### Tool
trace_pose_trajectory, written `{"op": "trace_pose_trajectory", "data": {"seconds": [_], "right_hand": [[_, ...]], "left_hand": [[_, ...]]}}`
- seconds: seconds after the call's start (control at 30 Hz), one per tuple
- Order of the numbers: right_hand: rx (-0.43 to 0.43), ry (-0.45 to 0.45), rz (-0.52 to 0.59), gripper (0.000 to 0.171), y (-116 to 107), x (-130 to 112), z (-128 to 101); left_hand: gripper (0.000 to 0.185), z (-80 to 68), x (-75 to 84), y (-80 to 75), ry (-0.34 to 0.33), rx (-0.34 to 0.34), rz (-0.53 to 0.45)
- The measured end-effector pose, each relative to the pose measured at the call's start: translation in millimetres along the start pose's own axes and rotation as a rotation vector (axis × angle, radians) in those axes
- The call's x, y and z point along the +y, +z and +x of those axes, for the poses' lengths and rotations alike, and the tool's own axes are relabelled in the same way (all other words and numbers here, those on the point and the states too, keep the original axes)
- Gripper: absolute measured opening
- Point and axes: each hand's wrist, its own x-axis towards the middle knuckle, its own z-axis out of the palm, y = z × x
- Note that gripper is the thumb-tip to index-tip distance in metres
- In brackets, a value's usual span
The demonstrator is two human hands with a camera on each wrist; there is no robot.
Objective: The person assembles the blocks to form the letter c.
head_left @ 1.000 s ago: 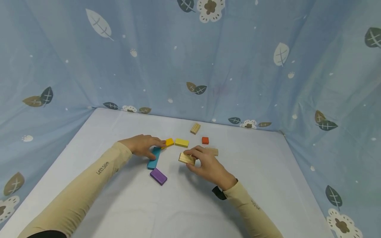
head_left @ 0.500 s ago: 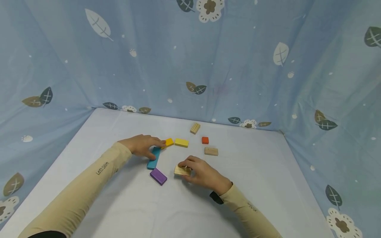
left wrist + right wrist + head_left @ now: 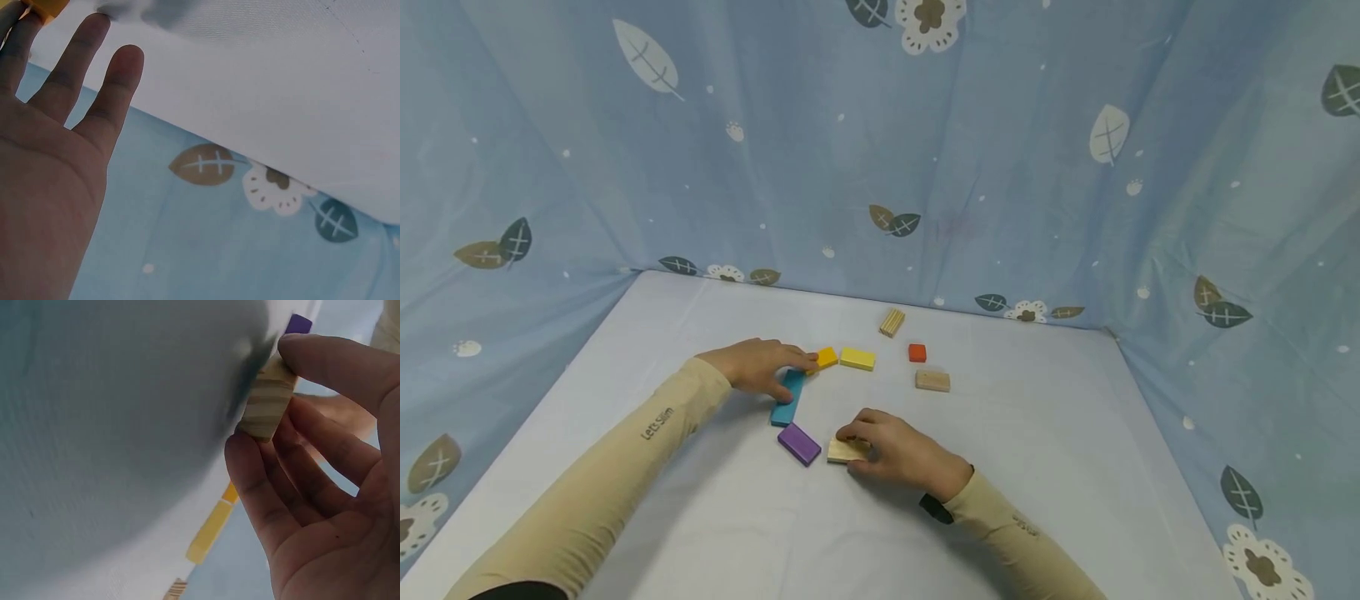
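Now our right hand (image 3: 901, 454) pinches the plain wooden block (image 3: 844, 451) flat on the table (image 3: 1075, 467), beside the purple block (image 3: 799, 443); our left hand (image 3: 758, 365) rests flat-fingered, steadying the blue block (image 3: 788, 398).

Your right hand (image 3: 901, 454) pinches a bare wood block (image 3: 844, 451), lower centre of the head view; the grain lines show raw and matt in the right wrist view (image 3: 267, 399). Purple block (image 3: 799, 443) beside it: painted, smooth, slight sheen. Blue block (image 3: 787, 397) under your left hand (image 3: 758, 365) and the two yellow ones (image 3: 857, 359) look painted too. Ribbed wooden piece (image 3: 892, 322) upper centre, unpainted. Table cover (image 3: 700, 517) is white woven cloth, matt. The backdrop (image 3: 880, 150) is printed cloth, soft folds. Sleeves (image 3: 595, 492) are smooth stretch fabric.
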Motion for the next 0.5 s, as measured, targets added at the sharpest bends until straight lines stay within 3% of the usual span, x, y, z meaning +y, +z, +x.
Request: {"op": "trace_pose_trajectory", "data": {"seconds": [0.5], "right_hand": [[0.013, -0.031, -0.064, 0.041, 6.7, -3.6, 0.3]], "left_hand": [[0.066, 1.1, -3.1, 2.0, 0.005, -0.002, 0.015]]}}
